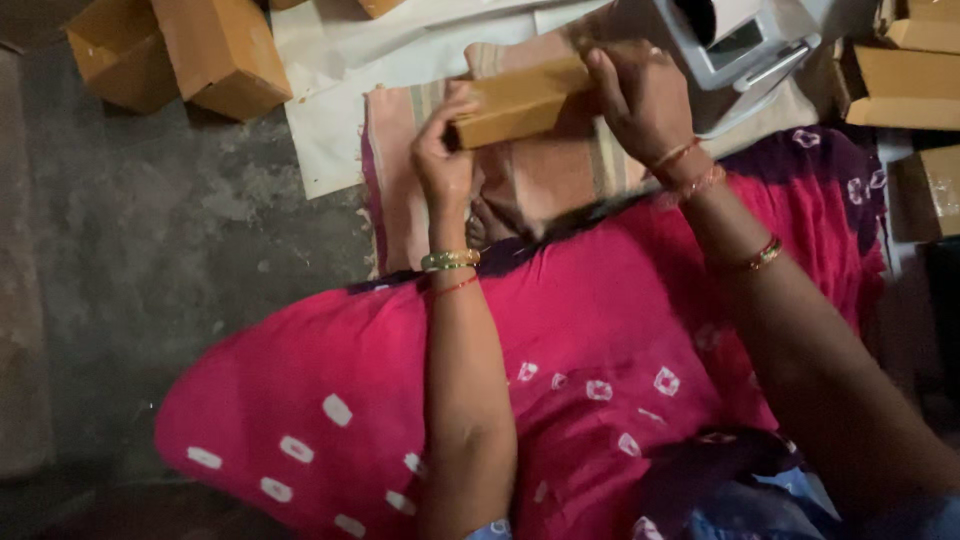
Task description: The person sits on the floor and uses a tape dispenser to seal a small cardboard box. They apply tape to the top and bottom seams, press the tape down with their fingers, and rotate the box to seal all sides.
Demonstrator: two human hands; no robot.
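Pink dotted cloth [400,400] drapes the lap nearest the camera. Above it, 2 hands hold a small tan carton [520,100] in the air over a striped mat [540,180]: the left hand [445,160] pinches its near end, the right hand [640,100] clasps its far end. A grey machine [730,50] sits just beyond. With only its ends gripped, the carton could twist loose and drop.

Tan cartons [222,50] around held box [520,100]

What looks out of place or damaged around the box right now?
Nothing stands out. The left hand and right hand hold the small brown box level and intact. More boxes lie loosely on the floor.
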